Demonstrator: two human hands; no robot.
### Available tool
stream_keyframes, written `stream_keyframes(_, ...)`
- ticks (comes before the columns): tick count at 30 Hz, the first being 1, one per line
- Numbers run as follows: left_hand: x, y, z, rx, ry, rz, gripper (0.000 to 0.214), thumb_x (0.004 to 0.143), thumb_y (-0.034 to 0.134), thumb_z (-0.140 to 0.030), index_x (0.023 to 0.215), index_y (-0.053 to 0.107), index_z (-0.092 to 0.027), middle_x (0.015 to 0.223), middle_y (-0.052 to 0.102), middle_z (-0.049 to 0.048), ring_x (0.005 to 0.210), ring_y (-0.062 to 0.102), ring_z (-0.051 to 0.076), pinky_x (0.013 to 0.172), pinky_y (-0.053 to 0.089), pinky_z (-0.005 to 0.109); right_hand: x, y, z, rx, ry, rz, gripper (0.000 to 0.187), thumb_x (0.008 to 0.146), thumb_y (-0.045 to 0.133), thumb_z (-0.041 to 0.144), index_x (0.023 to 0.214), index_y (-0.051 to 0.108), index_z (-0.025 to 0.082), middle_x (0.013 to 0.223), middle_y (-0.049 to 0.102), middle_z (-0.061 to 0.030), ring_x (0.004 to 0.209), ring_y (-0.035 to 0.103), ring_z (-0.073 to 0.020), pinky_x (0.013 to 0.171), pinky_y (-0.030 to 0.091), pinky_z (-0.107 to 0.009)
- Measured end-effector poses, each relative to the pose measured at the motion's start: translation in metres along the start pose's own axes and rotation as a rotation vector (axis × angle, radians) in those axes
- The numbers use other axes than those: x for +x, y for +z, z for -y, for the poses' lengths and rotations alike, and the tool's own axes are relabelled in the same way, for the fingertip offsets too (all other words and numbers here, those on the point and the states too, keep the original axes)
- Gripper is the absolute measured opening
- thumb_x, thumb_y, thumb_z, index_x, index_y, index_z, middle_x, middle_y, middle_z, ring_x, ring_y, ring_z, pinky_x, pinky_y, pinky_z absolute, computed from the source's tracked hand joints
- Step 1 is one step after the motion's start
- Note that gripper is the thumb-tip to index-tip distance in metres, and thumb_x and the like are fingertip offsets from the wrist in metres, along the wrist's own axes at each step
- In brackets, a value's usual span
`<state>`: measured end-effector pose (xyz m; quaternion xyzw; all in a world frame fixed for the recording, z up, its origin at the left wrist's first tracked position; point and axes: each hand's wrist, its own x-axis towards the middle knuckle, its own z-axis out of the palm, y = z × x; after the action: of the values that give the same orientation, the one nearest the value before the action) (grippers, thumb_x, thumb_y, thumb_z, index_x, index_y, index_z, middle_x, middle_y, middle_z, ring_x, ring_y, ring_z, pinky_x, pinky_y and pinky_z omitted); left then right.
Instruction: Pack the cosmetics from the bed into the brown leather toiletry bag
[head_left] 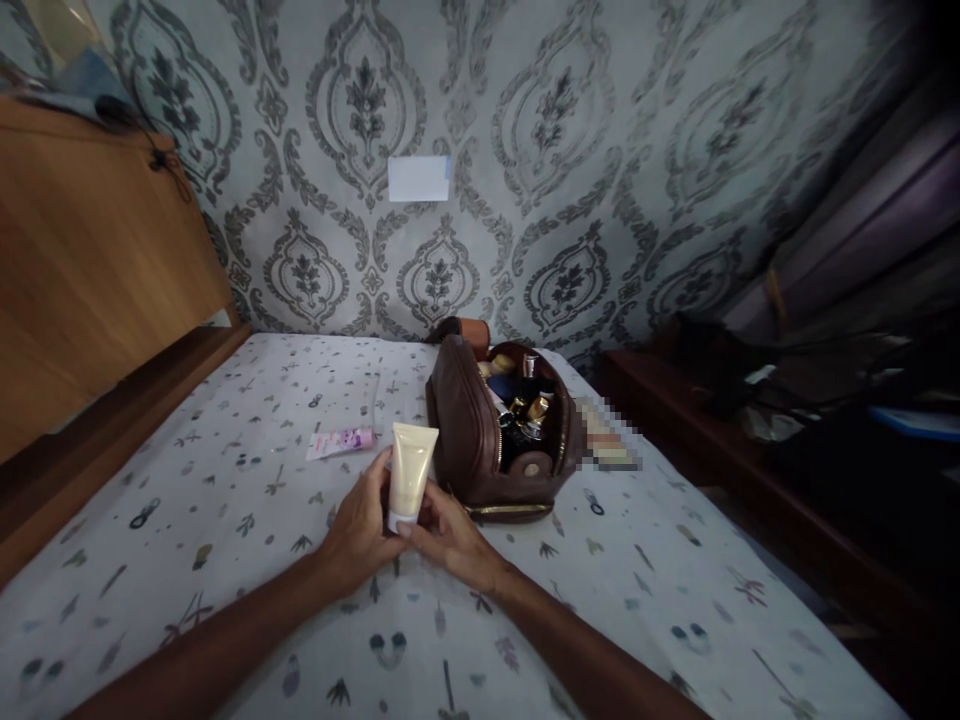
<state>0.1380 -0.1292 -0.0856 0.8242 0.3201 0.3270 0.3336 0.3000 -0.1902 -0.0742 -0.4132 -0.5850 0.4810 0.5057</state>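
Note:
A pale yellow squeeze tube (412, 470) stands cap down between my two hands, its white cap at the bottom. My left hand (358, 522) grips it from the left side. From the right, my right hand (456, 535) also closes on it, with the thumb at the cap. Just beyond my right hand sits a brown cosmetic bag (469, 430), unzipped, with several bottles (534, 415) inside, some with gold caps. A pink and white tube (341, 442) lies flat on the bed to the left of my hands.
The patterned white bedsheet (247, 600) spreads under everything. Behind the bag is an orange-brown object (474, 335) near the wallpapered wall. A wooden cabinet (90, 270) borders the left side, and a dark wooden bed rail (675, 440) runs along the right.

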Motion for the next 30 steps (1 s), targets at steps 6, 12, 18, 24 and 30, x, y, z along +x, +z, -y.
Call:
stream_keyframes(6, 0.0, 0.001, 0.002, 0.0, -0.021, 0.006, 0.09, 0.074, 0.065, -0.03, 0.15, 0.018, -0.016, 0.136, 0.053, 0.0184, 0.12, 0.057, 0.031, 0.1, 0.046, 0.049, 0.0, 0.0, 0.002, 0.002, 0.013, 0.008, 0.055, 0.082, 0.071, 0.048, 0.125, 0.055, 0.017, 0.111, 0.066, -0.0072, 0.101, 0.063, -0.0219, 0.091, 0.051, -0.036)
stream_keyframes(12, -0.003, 0.004, 0.008, -0.001, -0.061, -0.008, 0.089, 0.073, 0.061, -0.028, 0.15, 0.017, -0.017, 0.141, 0.052, 0.019, 0.122, 0.058, 0.031, 0.1, 0.047, 0.049, 0.001, 0.002, -0.004, -0.017, -0.002, -0.031, 0.056, 0.08, 0.073, 0.047, 0.125, 0.054, 0.019, 0.11, 0.066, -0.0059, 0.1, 0.063, -0.0215, 0.089, 0.052, -0.036)
stream_keyframes(18, -0.002, 0.006, 0.01, -0.012, -0.081, -0.016, 0.086, 0.077, 0.06, -0.032, 0.15, 0.017, -0.016, 0.138, 0.057, 0.0193, 0.122, 0.059, 0.032, 0.1, 0.048, 0.051, -0.003, 0.002, 0.003, -0.064, -0.093, -0.068, 0.064, 0.08, 0.071, 0.037, 0.136, 0.043, 0.02, 0.118, 0.063, -0.0073, 0.107, 0.062, -0.0227, 0.092, 0.051, -0.037)
stream_keyframes(24, -0.003, 0.005, 0.015, -0.102, 0.118, -0.046, 0.074, 0.09, 0.051, -0.045, 0.149, 0.018, -0.016, 0.145, 0.048, 0.0226, 0.13, 0.053, 0.034, 0.103, 0.047, 0.05, -0.009, 0.002, 0.018, -0.204, -0.126, -0.159, 0.064, 0.076, 0.069, 0.028, 0.133, 0.039, 0.019, 0.116, 0.065, -0.0084, 0.104, 0.063, -0.023, 0.088, 0.051, -0.036)
stream_keyframes(30, -0.006, 0.001, 0.024, -0.175, 0.204, 0.005, 0.068, 0.095, 0.049, -0.044, 0.15, 0.019, -0.018, 0.15, 0.041, 0.0213, 0.134, 0.048, 0.033, 0.107, 0.044, 0.047, -0.015, 0.005, 0.032, -0.234, -0.113, -0.164, 0.056, 0.075, 0.069, 0.036, 0.122, 0.044, 0.02, 0.098, 0.068, -0.0039, 0.079, 0.062, -0.0174, 0.065, 0.048, -0.026)
